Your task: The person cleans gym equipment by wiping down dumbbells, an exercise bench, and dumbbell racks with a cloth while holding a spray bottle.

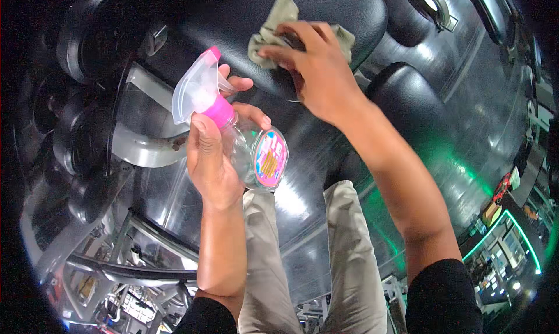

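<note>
A clear plastic spray bottle (244, 155) with a pink collar and a translucent trigger head is gripped in my left hand (214, 159). Its neck lies between the thumb and fingers, and a colourful label shows on its side. Up and to the right, my right hand (325, 72) grasps a crumpled grey-green cloth (281, 17) over a black padded seat or bench cushion (345, 6). The cloth bunches under the fingers; whether it touches the padding cannot be told for certain.
A smaller black pad (404, 93) lies right of the large cushion. Curved metal frame parts (148, 146) and round black weight plates (78, 137) stand at left. A metal bar (131, 270) crosses the lower left. At lower right is a green-lit mirror (502, 246).
</note>
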Demonstrator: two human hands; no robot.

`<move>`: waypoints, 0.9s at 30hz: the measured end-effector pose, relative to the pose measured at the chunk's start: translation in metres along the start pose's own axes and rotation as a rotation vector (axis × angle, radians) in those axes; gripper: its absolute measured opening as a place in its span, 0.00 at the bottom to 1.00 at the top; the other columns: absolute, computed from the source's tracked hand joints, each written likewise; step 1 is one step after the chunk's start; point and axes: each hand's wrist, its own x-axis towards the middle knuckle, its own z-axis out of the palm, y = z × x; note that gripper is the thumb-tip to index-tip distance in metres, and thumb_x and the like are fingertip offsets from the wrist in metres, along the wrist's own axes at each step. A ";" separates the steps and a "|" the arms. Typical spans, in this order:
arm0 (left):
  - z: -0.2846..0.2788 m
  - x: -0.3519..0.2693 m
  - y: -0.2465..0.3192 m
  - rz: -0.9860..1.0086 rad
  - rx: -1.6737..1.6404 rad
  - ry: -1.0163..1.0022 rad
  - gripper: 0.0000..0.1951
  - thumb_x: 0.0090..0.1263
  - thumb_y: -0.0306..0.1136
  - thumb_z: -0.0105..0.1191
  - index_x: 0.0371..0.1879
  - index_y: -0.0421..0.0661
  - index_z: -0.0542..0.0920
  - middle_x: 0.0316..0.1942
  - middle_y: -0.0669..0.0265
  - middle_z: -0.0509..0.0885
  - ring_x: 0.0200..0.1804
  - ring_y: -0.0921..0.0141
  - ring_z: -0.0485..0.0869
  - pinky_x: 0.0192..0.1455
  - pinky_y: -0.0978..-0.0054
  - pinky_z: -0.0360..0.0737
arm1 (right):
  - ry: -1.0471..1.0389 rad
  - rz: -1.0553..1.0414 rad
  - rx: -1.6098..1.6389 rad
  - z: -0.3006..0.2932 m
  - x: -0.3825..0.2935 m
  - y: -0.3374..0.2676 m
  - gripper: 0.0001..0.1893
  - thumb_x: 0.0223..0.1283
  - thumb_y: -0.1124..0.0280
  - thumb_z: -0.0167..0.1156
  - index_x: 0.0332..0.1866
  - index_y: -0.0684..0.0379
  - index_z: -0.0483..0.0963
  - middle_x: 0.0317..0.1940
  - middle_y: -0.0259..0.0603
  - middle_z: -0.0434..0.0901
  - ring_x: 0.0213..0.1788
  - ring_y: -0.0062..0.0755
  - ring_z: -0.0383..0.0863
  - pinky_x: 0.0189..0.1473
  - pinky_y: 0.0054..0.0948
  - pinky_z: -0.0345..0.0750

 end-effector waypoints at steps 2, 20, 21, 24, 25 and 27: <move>-0.005 -0.002 -0.004 -0.005 0.016 0.005 0.43 0.83 0.64 0.37 0.76 0.32 0.62 0.62 0.51 0.77 0.41 0.65 0.84 0.49 0.64 0.80 | 0.016 0.021 0.011 0.000 -0.011 -0.001 0.27 0.52 0.87 0.62 0.53 0.42 0.87 0.61 0.39 0.79 0.60 0.49 0.76 0.63 0.42 0.76; -0.007 0.009 -0.005 -0.014 -0.015 -0.049 0.41 0.83 0.62 0.40 0.76 0.31 0.62 0.61 0.48 0.78 0.40 0.65 0.85 0.45 0.67 0.82 | 0.039 0.043 0.120 -0.023 0.152 0.150 0.15 0.66 0.81 0.54 0.50 0.60 0.86 0.43 0.49 0.88 0.48 0.43 0.88 0.53 0.35 0.81; -0.008 0.009 -0.004 -0.003 0.021 -0.049 0.41 0.83 0.61 0.42 0.76 0.31 0.62 0.60 0.47 0.78 0.41 0.65 0.85 0.44 0.68 0.82 | 0.047 0.035 0.109 -0.029 0.130 0.135 0.15 0.66 0.81 0.56 0.52 0.59 0.86 0.42 0.49 0.86 0.46 0.43 0.86 0.52 0.36 0.81; -0.005 0.013 -0.003 -0.001 0.019 -0.085 0.41 0.83 0.61 0.42 0.76 0.30 0.62 0.59 0.46 0.78 0.40 0.65 0.85 0.44 0.68 0.82 | 0.173 -0.114 -0.401 -0.058 0.059 0.091 0.14 0.64 0.83 0.57 0.51 0.62 0.84 0.41 0.48 0.82 0.42 0.42 0.84 0.48 0.36 0.80; -0.007 0.013 0.000 -0.003 0.034 -0.083 0.41 0.83 0.61 0.42 0.76 0.30 0.62 0.59 0.46 0.78 0.40 0.65 0.85 0.44 0.68 0.82 | 0.166 0.004 -0.348 -0.054 0.034 0.090 0.18 0.62 0.83 0.60 0.54 0.53 0.85 0.51 0.48 0.81 0.52 0.47 0.81 0.56 0.41 0.78; -0.005 0.013 -0.003 0.005 -0.002 -0.088 0.42 0.83 0.61 0.43 0.76 0.30 0.61 0.59 0.46 0.78 0.40 0.65 0.85 0.43 0.68 0.83 | 0.148 0.122 -0.308 -0.044 -0.012 0.081 0.23 0.61 0.83 0.63 0.57 0.45 0.86 0.60 0.47 0.79 0.62 0.53 0.78 0.65 0.46 0.75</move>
